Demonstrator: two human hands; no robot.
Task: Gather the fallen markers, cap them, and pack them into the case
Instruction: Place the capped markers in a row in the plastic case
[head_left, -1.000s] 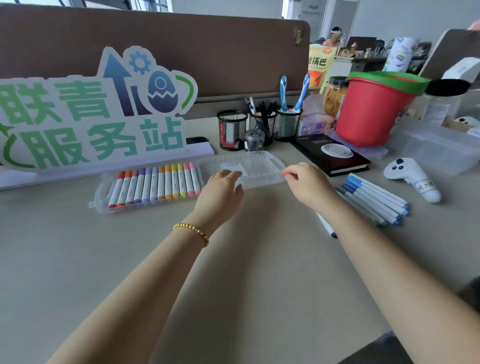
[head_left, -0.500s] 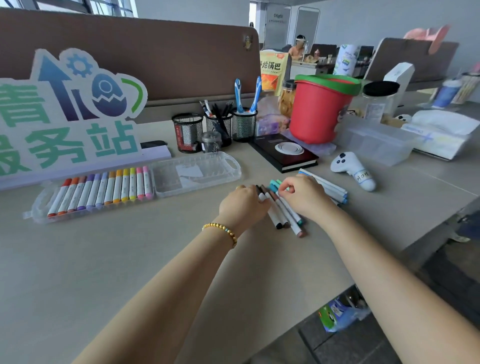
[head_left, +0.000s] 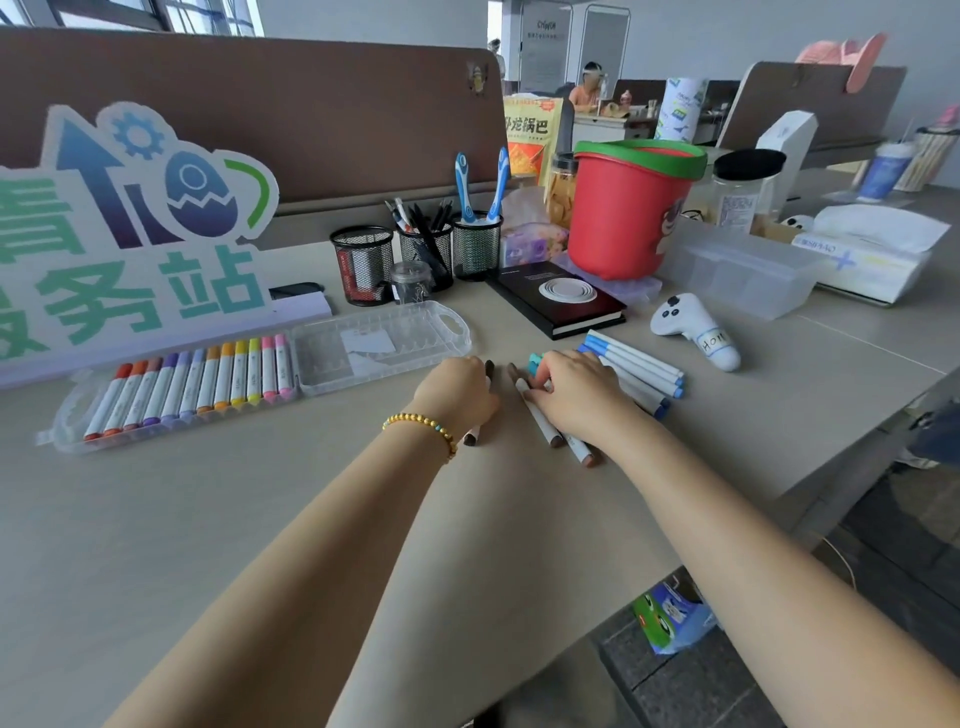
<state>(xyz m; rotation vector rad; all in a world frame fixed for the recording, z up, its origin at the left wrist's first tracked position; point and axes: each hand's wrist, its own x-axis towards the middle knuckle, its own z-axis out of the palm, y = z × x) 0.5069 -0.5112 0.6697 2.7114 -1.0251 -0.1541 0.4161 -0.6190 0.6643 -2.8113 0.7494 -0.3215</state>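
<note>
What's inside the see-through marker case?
The case's left half holds a row of capped markers, orange through purple and yellow to pink. The right half shows only a white paper slip. Nothing covers it.

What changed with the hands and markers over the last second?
Both hands left the case lid and moved right to the loose markers; the left hand now covers one, the right hand rests on others. The packed markers stayed put.
</note>
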